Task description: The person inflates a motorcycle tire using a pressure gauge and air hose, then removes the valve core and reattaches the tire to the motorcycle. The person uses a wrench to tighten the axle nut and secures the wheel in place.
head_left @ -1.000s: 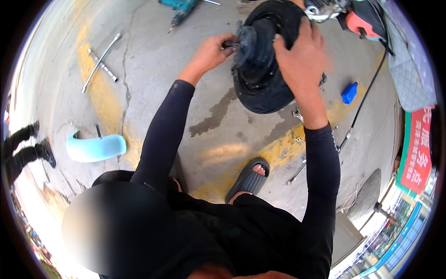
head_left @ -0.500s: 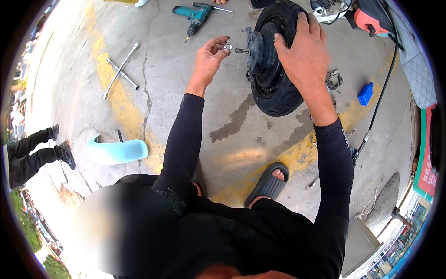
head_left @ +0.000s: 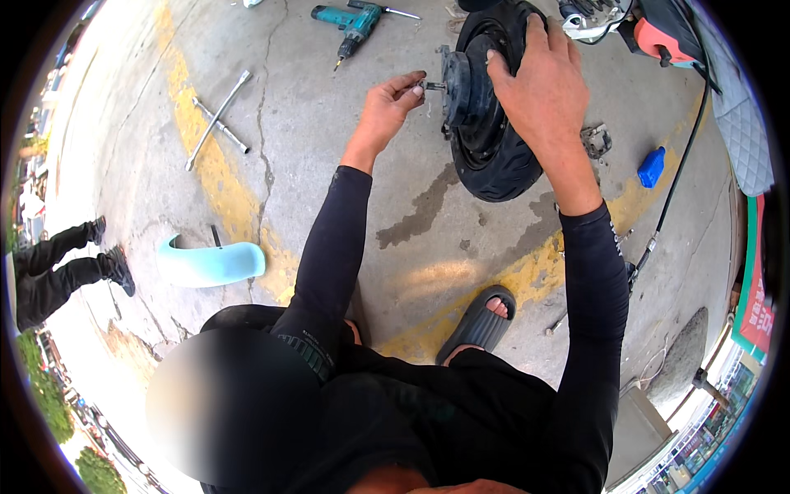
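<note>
A small black-tyred wheel [head_left: 496,169] stands upright on the concrete, its axle [head_left: 435,86] pointing left from the dark hub [head_left: 466,86]. My left hand [head_left: 390,109] pinches a small metal ring [head_left: 421,85] at the axle's tip; whether the ring is round the axle or only touching it is hidden by my fingers. Across the tyre's right side lies my right hand [head_left: 543,95], gripping it with the thumb toward the hub and the fingers over the tread.
A teal cordless drill [head_left: 355,31] lies beyond my left hand. Left of it is a cross-shaped lug wrench [head_left: 218,121], with a light blue mudguard [head_left: 212,263] nearer. On the right are a blue bottle [head_left: 651,168] and a black cable [head_left: 679,177]. A person's legs [head_left: 70,263] show far left.
My left hand has moved right, bringing the metal ring from just short of the axle to its tip. My right hand keeps its place on the tyre.
</note>
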{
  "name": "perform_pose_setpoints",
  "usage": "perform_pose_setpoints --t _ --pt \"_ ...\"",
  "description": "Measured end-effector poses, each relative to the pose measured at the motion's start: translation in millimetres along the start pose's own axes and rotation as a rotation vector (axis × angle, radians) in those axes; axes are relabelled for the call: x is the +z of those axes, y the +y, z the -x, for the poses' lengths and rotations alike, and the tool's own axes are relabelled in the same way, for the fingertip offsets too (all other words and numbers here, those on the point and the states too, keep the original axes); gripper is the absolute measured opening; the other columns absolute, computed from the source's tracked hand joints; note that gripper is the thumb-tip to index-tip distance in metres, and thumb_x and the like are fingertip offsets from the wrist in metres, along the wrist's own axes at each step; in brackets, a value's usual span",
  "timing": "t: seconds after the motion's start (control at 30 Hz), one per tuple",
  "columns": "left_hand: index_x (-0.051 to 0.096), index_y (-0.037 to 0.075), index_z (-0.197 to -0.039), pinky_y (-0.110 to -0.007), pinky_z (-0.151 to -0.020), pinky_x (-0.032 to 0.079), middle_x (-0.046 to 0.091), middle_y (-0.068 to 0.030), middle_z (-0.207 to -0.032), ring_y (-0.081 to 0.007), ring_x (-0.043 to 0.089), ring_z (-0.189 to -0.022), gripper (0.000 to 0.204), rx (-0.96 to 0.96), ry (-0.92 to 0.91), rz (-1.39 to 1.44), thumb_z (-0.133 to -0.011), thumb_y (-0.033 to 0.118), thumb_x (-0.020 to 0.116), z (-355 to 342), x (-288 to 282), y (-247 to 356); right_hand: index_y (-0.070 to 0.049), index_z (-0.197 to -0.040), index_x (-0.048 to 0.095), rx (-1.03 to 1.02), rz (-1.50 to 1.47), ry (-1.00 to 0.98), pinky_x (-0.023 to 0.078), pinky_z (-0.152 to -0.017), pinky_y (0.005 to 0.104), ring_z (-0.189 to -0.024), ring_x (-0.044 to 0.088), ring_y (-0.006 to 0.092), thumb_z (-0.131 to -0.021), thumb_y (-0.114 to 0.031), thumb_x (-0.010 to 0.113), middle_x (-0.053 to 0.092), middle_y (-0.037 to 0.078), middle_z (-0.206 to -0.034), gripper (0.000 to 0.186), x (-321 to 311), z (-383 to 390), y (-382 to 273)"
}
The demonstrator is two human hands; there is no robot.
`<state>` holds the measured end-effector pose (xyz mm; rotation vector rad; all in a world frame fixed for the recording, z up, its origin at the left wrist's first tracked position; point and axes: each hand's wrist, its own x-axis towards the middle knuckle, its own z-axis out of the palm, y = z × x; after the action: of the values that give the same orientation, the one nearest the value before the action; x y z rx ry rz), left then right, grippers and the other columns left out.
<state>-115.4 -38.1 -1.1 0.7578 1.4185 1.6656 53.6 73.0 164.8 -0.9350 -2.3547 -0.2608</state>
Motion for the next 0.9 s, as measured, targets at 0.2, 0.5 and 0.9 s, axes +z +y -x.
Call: perform_pose_setpoints --t 0.2,0.5,0.9 --pt "0.062 -0.005 -0.135 -0.028 -0.09 0.056 0.073 -0.011 -0.117 -0.016 0.071 -0.102 0.037 0.195 -0.027 -0.43 -0.101 0.01 0.064 -3 0 -1 0.0 -0.141 0.054 0.003 -0.015 0.011 0.05 -0.102 0.0492 -0.131 0.052 0.0431 -0.087 -0.039 0.071 0.054 0.023 -0.144 0.068 -1 2 4" --pt "0.059 -0.007 -0.138 -0.029 -0.092 0.056 0.071 -0.0129 -0.123 -0.0184 0.071 -0.108 0.038 0.065 -0.097 -0.295 -0.104 0.01 0.059 -1 -1 10 0.009 -0.136 0.051 0.068 -0.083 -0.07 0.049 -0.104 0.0481 -0.125 0.054 0.0464 -0.08 -0.024 0.076 0.056 0.031 -0.135 0.069 -16 1 4" --pt "0.058 -0.007 -0.138 -0.03 -0.093 0.057 0.069 -0.0154 -0.127 -0.0199 0.071 -0.109 0.041 0.088 -0.108 -0.257 -0.101 0.008 0.064 -8 2 3 0.01 -0.135 0.052 0.066 -0.07 -0.035 0.048 -0.104 0.0483 -0.123 0.056 0.0464 -0.081 -0.024 0.076 0.057 0.031 -0.132 0.068 -16 2 13"
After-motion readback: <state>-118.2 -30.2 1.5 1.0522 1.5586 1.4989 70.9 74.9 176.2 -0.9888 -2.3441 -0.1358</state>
